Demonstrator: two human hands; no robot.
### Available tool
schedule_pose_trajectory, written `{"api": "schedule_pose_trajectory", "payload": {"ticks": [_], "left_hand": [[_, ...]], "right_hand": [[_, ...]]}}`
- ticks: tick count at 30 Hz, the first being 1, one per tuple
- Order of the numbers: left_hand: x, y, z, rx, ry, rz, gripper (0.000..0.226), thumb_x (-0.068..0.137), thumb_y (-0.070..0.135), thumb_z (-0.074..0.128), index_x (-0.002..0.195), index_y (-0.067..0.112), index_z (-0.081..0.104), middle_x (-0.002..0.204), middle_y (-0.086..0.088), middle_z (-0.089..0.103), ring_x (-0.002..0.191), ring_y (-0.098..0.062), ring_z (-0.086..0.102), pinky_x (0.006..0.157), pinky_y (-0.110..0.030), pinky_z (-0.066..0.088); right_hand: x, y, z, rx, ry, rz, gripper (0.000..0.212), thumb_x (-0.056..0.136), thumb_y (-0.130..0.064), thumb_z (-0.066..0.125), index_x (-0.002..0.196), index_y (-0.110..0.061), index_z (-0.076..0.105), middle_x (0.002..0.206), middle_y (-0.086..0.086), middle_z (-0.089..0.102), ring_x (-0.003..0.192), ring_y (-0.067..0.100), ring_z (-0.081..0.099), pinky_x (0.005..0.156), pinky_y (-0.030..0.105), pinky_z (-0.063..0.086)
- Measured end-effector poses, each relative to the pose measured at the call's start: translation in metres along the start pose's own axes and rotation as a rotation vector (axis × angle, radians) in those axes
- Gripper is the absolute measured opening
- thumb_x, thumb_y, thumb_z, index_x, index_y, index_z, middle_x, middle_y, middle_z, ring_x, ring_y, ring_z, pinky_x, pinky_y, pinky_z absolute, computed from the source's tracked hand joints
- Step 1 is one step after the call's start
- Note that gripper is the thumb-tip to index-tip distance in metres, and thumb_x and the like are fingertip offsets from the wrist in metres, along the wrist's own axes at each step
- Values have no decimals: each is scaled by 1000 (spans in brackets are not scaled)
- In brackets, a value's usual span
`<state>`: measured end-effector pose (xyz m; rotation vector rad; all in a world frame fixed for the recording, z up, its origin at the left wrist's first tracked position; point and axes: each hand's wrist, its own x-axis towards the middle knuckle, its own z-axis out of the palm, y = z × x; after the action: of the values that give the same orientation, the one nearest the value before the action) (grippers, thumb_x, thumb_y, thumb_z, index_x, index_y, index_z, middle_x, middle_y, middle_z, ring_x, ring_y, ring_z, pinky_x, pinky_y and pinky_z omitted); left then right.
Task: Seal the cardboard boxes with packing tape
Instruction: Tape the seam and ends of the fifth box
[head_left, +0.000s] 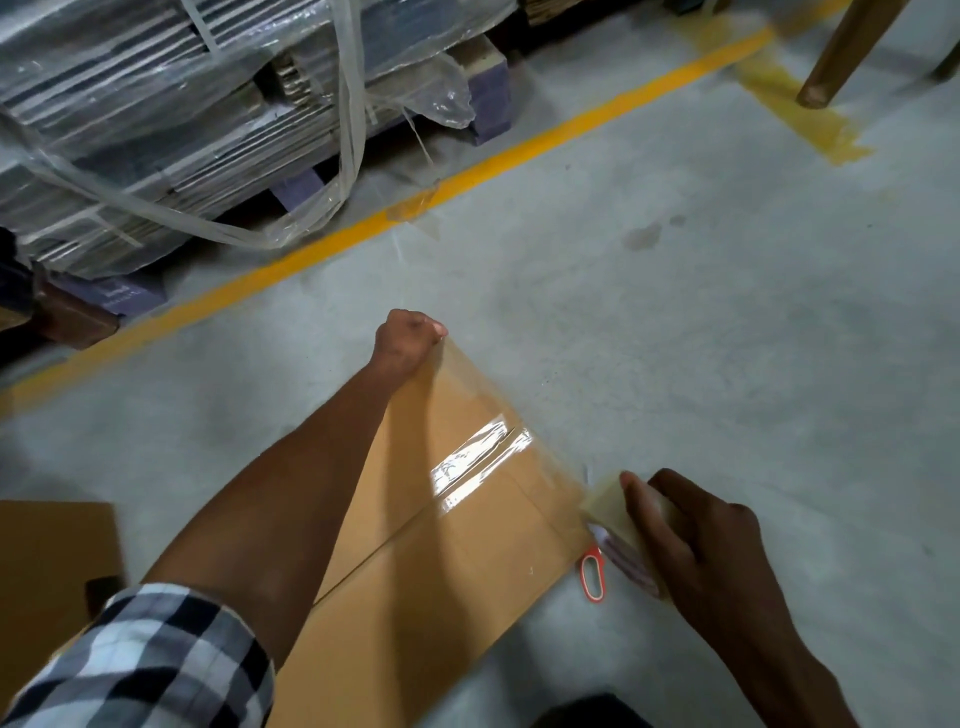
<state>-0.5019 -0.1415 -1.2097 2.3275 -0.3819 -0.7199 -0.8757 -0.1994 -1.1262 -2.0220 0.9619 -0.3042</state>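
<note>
Grip, left: our left hand (408, 340) is curled into a fist at the far corner of the cardboard box (441, 561), thumb and fingers pressed together on the free end of the tape strip (511, 415).
Grip, right: our right hand (696, 540) wraps around the tape roll (610, 501), fingers laid over its outer face and thumb on top; the roll sits just off the box's right edge.
Tape strip: we see clear tape stretched from the pinch at the far corner along the box's right-hand edge to the roll. Whether it already touches the cardboard along its whole length, we cannot tell.
Box: it lies flat on the grey floor (727, 338), brown, with a seam running diagonally across its top; a glossy taped patch (480, 462) crosses that seam near the right edge.
Left arm: our bare forearm reaches across the box, with a checked sleeve (145, 660) rolled up near the elbow.
Scissors: an orange handle loop (594, 571) shows on the floor just beside the box's right edge, partly under the roll; the blades are hidden.
Second cardboard: another brown piece (52, 571) lies at the lower left, apart from the box.
Background: a plastic-wrapped, strapped stack of flat cartons (171, 119) stands beyond a yellow floor line (467, 176), and a wooden leg (847, 52) is at the upper right.
</note>
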Motion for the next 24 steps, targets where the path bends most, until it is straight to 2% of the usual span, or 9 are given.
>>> {"api": "schedule_pose_trajectory", "payload": {"ticks": [2, 5, 7, 11, 15, 16, 18, 21, 24], "left_hand": [[5, -1, -3, 49, -53, -26, 19, 92, 19, 66, 101, 13, 82, 105, -5, 76, 107, -24, 68, 94, -31, 52], [5, -1, -2, 87, -76, 7, 20, 94, 20, 64, 101, 15, 82, 106, -5, 76, 108, -22, 66, 88, -26, 48], [5, -2, 0, 84, -104, 40, 21, 95, 20, 62, 98, 16, 82, 103, -2, 77, 106, -20, 66, 84, -24, 45], [-2, -6, 7, 16, -113, 38, 19, 93, 20, 65, 85, 26, 80, 83, 14, 75, 104, -15, 68, 76, -17, 46], [-12, -4, 15, -7, -21, 21, 22, 96, 19, 64, 108, 13, 81, 114, -5, 76, 113, -18, 63, 87, -18, 40], [-14, -3, 14, -25, 2, 0, 23, 95, 22, 66, 111, 12, 80, 118, -6, 75, 114, -18, 63, 88, -18, 40], [-16, -4, 13, -40, 28, -11, 24, 94, 24, 69, 112, 12, 80, 119, -7, 75, 118, -20, 64, 92, -18, 43], [-10, -8, 15, -63, 9, -31, 26, 92, 25, 71, 112, 11, 80, 119, -8, 75, 117, -23, 65, 101, -25, 48], [-6, -9, 15, -89, -11, -87, 31, 87, 30, 78, 112, 13, 80, 118, -9, 75, 113, -25, 67, 104, -35, 52]], "right_hand": [[-3, 1, 0, -18, -7, 17, 69, 87, -81, 42, 70, -15, 53, 46, 5, 46, 40, 21, 49, 45, 35, 41], [-8, 8, 2, -93, 1, 37, 51, 94, -61, 52, 67, -18, 49, 43, 4, 41, 39, 19, 48, 46, 37, 40], [-10, 9, 1, -101, -2, 63, 52, 93, -63, 49, 65, -19, 46, 42, 3, 38, 39, 19, 46, 47, 38, 39], [-16, 12, 1, -161, -1, 66, 53, 94, -61, 51, 64, -18, 45, 41, 1, 26, 38, 18, 32, 45, 38, 38], [-20, 18, 2, -168, -10, 92, 58, 93, -69, 44, 65, -19, 47, 44, -2, 34, 41, 13, 34, 48, 37, 42], [-21, 22, 2, -148, -25, 112, 55, 91, -71, 43, 68, -21, 51, 49, -2, 46, 46, 14, 44, 53, 39, 48], [-24, 25, 5, -110, -65, 180, 46, 90, -68, 44, 79, -27, 61, 67, 5, 65, 64, 27, 64, 65, 43, 56], [-23, 38, 12, -288, -49, 109, 58, 82, -73, 41, 69, -18, 57, 51, 3, 52, 56, 37, 62, 51, 43, 52], [-24, 54, 22, -332, -33, 173, 65, 87, -76, 38, 66, -17, 54, 50, 2, 50, 58, 33, 61, 51, 36, 46]]}}
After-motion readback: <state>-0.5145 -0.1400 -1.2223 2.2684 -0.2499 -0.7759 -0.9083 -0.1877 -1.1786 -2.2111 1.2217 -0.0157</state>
